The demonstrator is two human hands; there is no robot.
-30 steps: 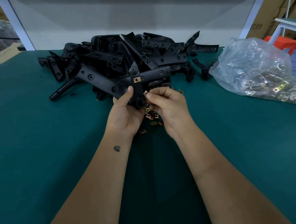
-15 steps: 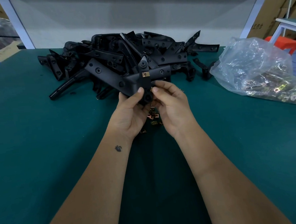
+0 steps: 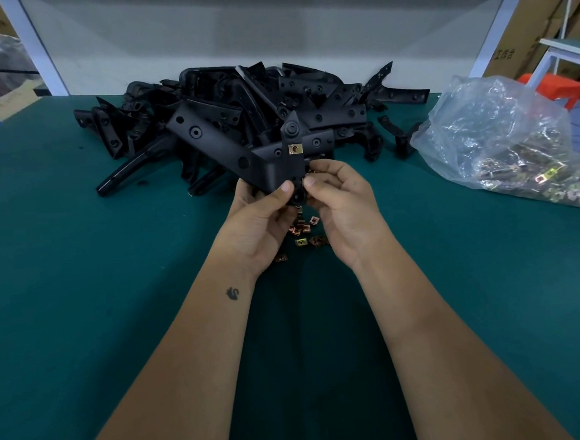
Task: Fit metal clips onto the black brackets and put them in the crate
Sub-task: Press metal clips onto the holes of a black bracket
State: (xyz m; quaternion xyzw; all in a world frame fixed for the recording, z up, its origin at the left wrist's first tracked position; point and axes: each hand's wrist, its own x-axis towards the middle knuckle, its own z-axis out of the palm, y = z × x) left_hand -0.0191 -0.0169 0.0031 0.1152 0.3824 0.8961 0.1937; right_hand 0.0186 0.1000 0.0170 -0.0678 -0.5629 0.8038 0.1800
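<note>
A black Y-shaped bracket [image 3: 228,145] is lifted above the green table [image 3: 79,269], in front of the pile of black brackets [image 3: 239,99]. My left hand [image 3: 261,221] grips its lower stem from the left, thumb on the front. My right hand [image 3: 345,202] pinches the same stem from the right, fingers curled. One brass metal clip [image 3: 295,148] sits fitted on the bracket's right arm. Several loose metal clips [image 3: 305,230] lie on the table under my hands. No crate is in view.
A clear plastic bag of clips [image 3: 504,156] lies at the right on the table. A white frame post [image 3: 34,48] and a grey wall stand behind the pile. Cardboard boxes [image 3: 542,23] and an orange stool [image 3: 557,87] are at the far right.
Both hands have raised the bracket off the table and tilted it upward, away from the loose clips. The right hand has closed in on the stem.
</note>
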